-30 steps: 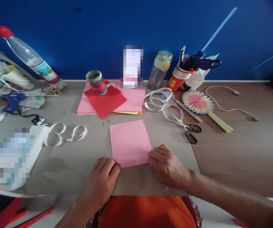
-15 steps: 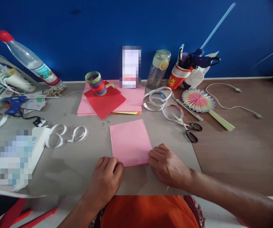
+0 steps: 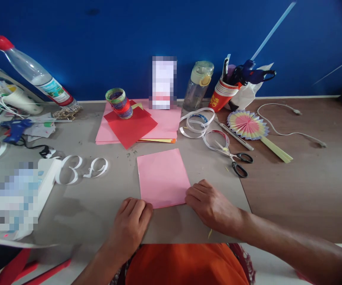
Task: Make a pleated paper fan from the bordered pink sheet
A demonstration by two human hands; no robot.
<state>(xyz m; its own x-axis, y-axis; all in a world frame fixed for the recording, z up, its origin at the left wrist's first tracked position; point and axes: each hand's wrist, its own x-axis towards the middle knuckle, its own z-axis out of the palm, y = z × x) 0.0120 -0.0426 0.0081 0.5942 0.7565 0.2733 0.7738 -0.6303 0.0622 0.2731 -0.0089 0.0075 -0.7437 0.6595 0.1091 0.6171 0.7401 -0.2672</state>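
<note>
A pink sheet of paper (image 3: 162, 176) lies flat on the grey board (image 3: 99, 198) in front of me. My left hand (image 3: 130, 225) rests at its near left corner, fingers curled with the tips on the paper's edge. My right hand (image 3: 211, 206) sits at the near right corner, fingers bent and pressed on that edge. Neither hand lifts the sheet.
A stack of pink, red and yellow papers (image 3: 141, 124) lies behind with a tape roll (image 3: 118, 102) on it. Scissors (image 3: 233, 158), white paper strips (image 3: 197, 122), a paper fan (image 3: 248, 126), a cup of tools (image 3: 226, 93), bottles (image 3: 199, 85) and a glue gun (image 3: 14, 128) surround the sheet.
Both hands stay at the near corners of the pink sheet; the left hand has shifted only slightly. The view moved a little.
</note>
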